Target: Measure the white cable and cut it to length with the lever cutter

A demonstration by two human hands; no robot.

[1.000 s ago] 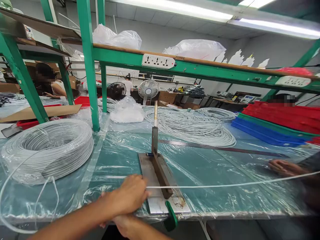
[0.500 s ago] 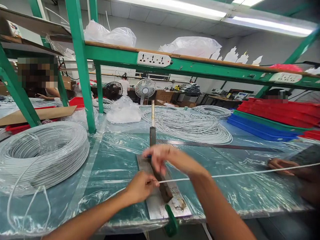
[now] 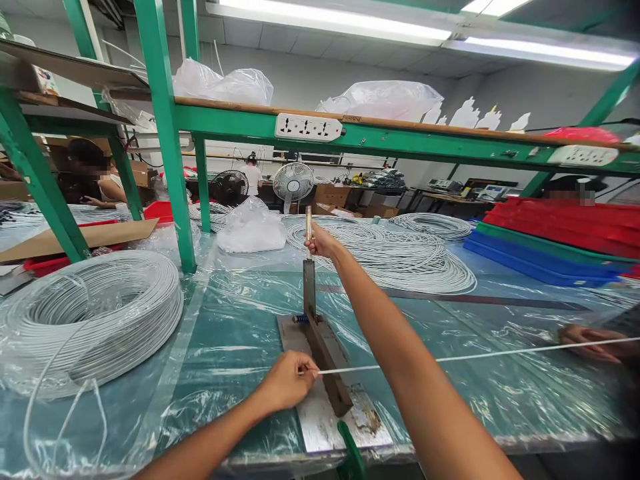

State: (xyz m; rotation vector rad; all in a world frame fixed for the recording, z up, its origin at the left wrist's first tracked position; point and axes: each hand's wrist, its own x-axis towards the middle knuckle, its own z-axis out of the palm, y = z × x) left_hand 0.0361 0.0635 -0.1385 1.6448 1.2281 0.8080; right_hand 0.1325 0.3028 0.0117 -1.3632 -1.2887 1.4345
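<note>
My left hand (image 3: 290,381) pinches a thin white cable (image 3: 480,355) just left of the metal block of a lever cutter (image 3: 327,363). The cable crosses the block and runs right, under my right forearm, toward another person's hand (image 3: 590,341) at the right edge. My right hand (image 3: 321,241) is wrapped round the upright handle (image 3: 309,227) of the cutter. The cutter stands on a metal plate (image 3: 317,433) at the table's front edge, with a green clamp (image 3: 351,450) by it.
A large cable coil (image 3: 100,307) lies at the left, with looser coils (image 3: 390,253) behind the cutter. A long metal ruler (image 3: 450,297) lies across the table. Red and blue trays (image 3: 540,257) are stacked at right. A green shelf frame (image 3: 165,133) stands over the table.
My right hand has moved up and away from the cutter's block and has taken hold of the handle. My left hand still pinches the cable. The view has shifted slightly.
</note>
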